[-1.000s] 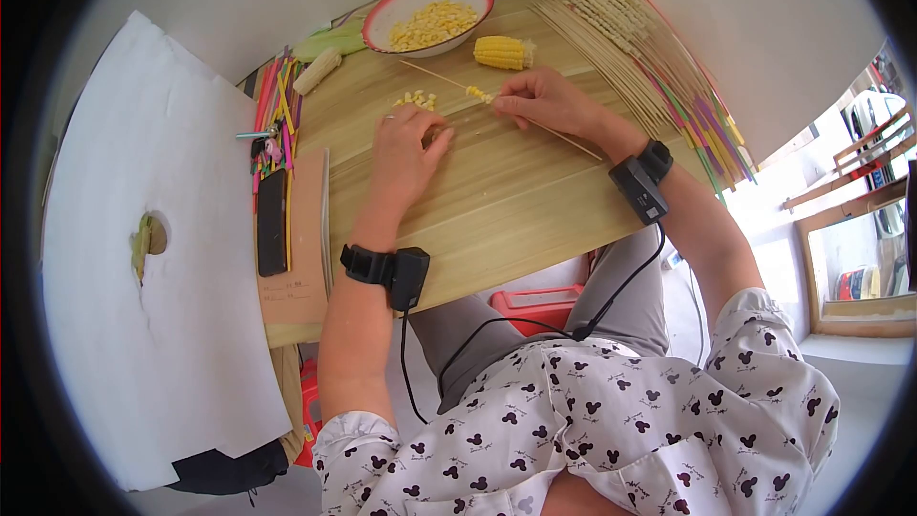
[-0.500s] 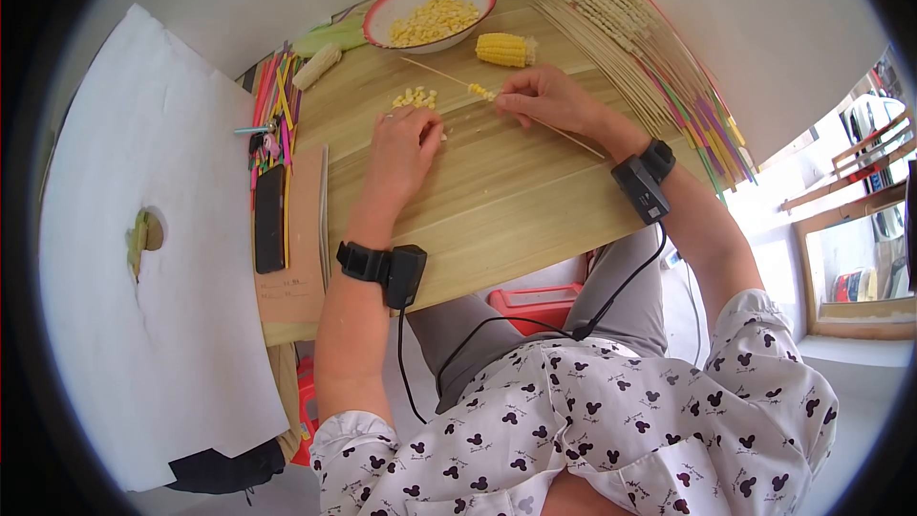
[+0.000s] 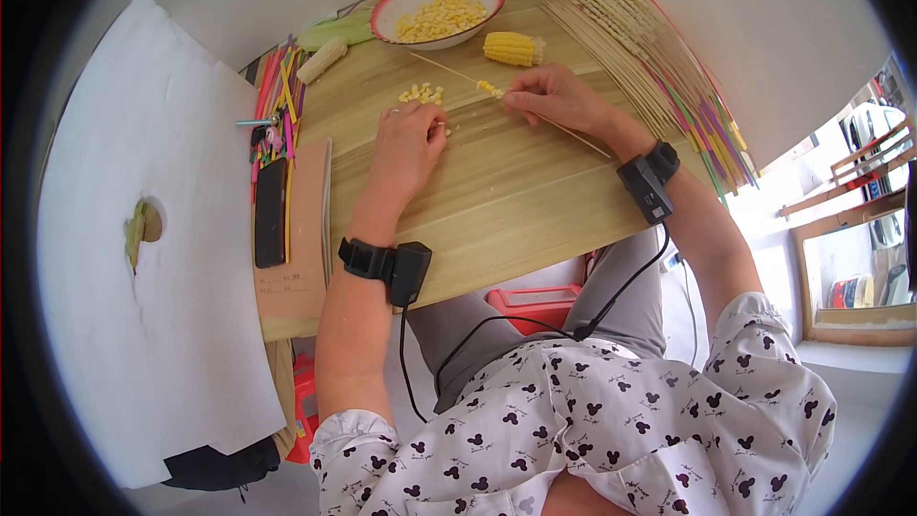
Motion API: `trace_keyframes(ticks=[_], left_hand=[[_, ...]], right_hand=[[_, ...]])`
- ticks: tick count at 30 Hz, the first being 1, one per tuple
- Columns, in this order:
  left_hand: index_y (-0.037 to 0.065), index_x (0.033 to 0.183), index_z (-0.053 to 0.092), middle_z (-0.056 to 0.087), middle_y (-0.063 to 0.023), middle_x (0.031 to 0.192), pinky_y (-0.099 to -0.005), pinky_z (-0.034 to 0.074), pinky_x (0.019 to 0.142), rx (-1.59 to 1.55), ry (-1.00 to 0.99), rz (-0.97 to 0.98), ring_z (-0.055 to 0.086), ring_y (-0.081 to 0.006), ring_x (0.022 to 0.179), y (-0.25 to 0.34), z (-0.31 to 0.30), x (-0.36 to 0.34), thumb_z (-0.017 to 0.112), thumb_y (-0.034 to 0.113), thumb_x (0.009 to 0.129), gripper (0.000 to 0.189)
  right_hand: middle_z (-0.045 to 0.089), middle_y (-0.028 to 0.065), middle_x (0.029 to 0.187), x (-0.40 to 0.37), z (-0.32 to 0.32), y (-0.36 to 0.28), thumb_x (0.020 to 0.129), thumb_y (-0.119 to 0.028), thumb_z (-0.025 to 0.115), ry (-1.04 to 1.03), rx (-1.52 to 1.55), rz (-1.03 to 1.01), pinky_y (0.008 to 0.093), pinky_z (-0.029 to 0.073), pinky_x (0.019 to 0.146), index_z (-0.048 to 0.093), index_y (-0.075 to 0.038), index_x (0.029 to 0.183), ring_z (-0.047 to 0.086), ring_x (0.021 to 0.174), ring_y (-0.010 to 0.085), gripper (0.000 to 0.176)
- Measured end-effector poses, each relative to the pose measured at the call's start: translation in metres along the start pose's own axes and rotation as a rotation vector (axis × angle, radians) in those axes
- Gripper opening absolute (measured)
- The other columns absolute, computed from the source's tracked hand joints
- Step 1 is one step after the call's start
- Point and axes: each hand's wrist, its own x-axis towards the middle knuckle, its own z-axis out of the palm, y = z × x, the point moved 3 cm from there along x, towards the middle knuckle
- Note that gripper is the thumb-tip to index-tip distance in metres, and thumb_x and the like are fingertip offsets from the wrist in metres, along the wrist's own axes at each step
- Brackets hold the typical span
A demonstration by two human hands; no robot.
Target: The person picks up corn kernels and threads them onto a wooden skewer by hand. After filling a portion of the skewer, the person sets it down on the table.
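Observation:
A thin wooden skewer with several yellow corn kernels threaded on it is pinched in my right hand. Its bare tip points up and left, beyond the kernels. My left hand rests on the wooden table at the near side of a small heap of loose kernels. Its fingers are curled together with their tips tucked down; anything between them is hidden. One or two stray kernels lie just right of its fingertips. Above my right hand lies a partly stripped corn cob.
A red-rimmed bowl of kernels stands at the back, beside a bare cob and green husk. Bundled skewers line the right side. Coloured sticks, a dark phone and a brown notebook lie left.
The whole view has shifted slightly. Both hands stay in nearly the same places on the table, the right still pinching the skewer.

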Motion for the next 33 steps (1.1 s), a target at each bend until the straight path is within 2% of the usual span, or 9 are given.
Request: trace_keyframes(ticks=[2,4,7,14,16,22,33], left_hand=[[0.004,0.091,0.066,0.064,-0.0096,0.083,-0.0354,0.044,0.077,0.005,-0.006,-0.003,0.061,-0.0223,0.074,-0.001,0.002,0.000,0.065,0.006,0.081,0.010],[0.001,0.095,0.066,0.064,-0.0109,0.083,-0.0324,0.048,0.071,-0.205,0.026,-0.120,0.061,-0.0199,0.073,-0.010,0.006,0.001,0.065,0.003,0.081,0.015],[0.000,0.099,0.066,0.064,-0.0113,0.084,-0.0290,0.050,0.066,-0.278,0.104,-0.177,0.061,-0.0181,0.072,-0.011,0.003,0.002,0.066,0.001,0.081,0.018],[0.001,0.098,0.066,0.066,-0.0059,0.084,-0.0272,0.049,0.068,-0.289,0.247,-0.238,0.061,-0.0116,0.075,-0.038,0.003,0.004,0.066,0.005,0.086,0.013],[0.000,0.099,0.065,0.066,-0.0031,0.084,-0.0250,0.049,0.068,-0.553,0.317,-0.393,0.060,-0.0086,0.078,-0.053,0.006,0.003,0.066,0.007,0.088,0.012],[0.001,0.100,0.066,0.066,-0.0020,0.086,-0.0193,0.045,0.067,-0.900,0.405,-0.538,0.058,-0.0070,0.075,-0.069,0.002,0.001,0.068,0.006,0.088,0.014],[-0.003,0.104,0.068,0.063,-0.0013,0.083,-0.0203,0.042,0.065,-1.153,0.538,-0.588,0.053,-0.0079,0.071,-0.092,0.005,-0.005,0.069,0.006,0.086,0.020]], right_hand=[[0.059,-0.0033,0.070,-0.001,0.000,-0.001,0.095,-0.022,0.062,-0.005,0.004,0.005,0.0193,0.040,0.059,0.068,-0.002,0.089,0.051,0.061,0.0030,0.022],[0.059,-0.0034,0.070,-0.001,-0.001,-0.002,0.095,-0.022,0.062,-0.009,-0.001,0.001,0.0194,0.039,0.058,0.068,-0.002,0.089,0.050,0.061,0.0028,0.022],[0.059,-0.0036,0.069,-0.001,-0.001,-0.002,0.095,-0.022,0.062,-0.004,-0.034,0.010,0.0195,0.039,0.058,0.068,-0.002,0.090,0.051,0.061,0.0027,0.022],[0.058,-0.0036,0.068,-0.001,0.000,-0.002,0.095,-0.022,0.063,0.010,-0.061,0.007,0.0202,0.039,0.058,0.067,-0.002,0.088,0.051,0.061,0.0029,0.022],[0.059,-0.0027,0.061,0.000,0.001,-0.002,0.091,-0.023,0.065,0.021,-0.052,-0.024,0.0209,0.038,0.053,0.070,-0.001,0.086,0.050,0.058,0.0027,0.023],[0.058,-0.0036,0.061,-0.002,0.004,-0.005,0.092,-0.022,0.065,-0.048,-0.023,-0.075,0.0207,0.036,0.051,0.069,-0.003,0.084,0.048,0.056,0.0024,0.021],[0.055,-0.0052,0.059,-0.007,0.011,-0.014,0.092,-0.020,0.064,-0.182,-0.011,-0.064,0.0213,0.037,0.055,0.068,-0.004,0.081,0.046,0.057,0.0031,0.020]])
